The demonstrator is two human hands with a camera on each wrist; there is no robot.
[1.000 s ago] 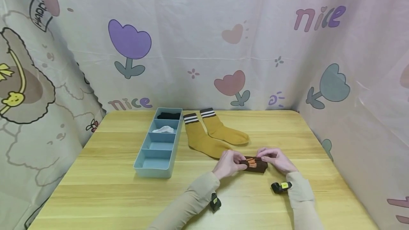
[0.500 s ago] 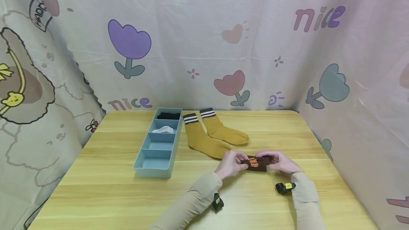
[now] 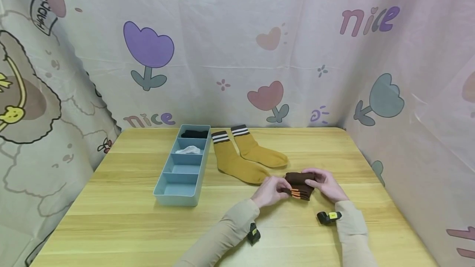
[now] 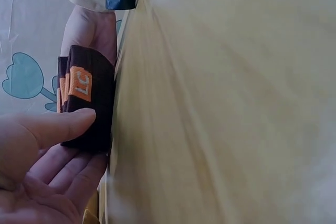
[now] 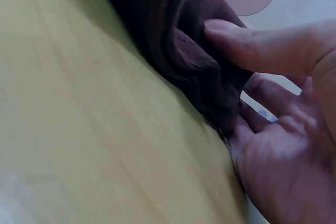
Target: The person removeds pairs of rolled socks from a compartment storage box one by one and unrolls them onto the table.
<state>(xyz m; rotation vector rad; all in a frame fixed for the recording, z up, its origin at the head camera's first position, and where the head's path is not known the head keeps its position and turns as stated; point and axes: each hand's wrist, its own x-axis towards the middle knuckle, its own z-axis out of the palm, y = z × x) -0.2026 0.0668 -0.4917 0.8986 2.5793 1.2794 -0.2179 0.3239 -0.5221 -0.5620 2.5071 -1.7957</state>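
Note:
Between both hands lies a folded pair of brown socks (image 3: 301, 181) with orange stripes along the near edge. My left hand (image 3: 272, 190) pinches their left end; in the left wrist view its thumb presses on the dark knit beside an orange patch (image 4: 80, 83), fingers behind. At the right end, my right hand (image 3: 326, 184) grips the socks, and the right wrist view has its thumb (image 5: 236, 45) on the layered fabric (image 5: 152, 24). Just behind, two mustard socks (image 3: 241, 166) with striped dark cuffs are laid flat.
Left of the mustard socks stands a blue-grey divided box (image 3: 196, 201). Black fabric (image 3: 194, 134) fills its farthest compartment, and a white cloth item (image 3: 189, 150) sits in the one before it. A printed curtain (image 3: 215, 52) hangs behind the wooden table (image 3: 122, 217).
The brown bundle has been turned: its orange lettering faced up before, and now the plain brown part shows at the back with the stripes near the front. The right hand shifted slightly.

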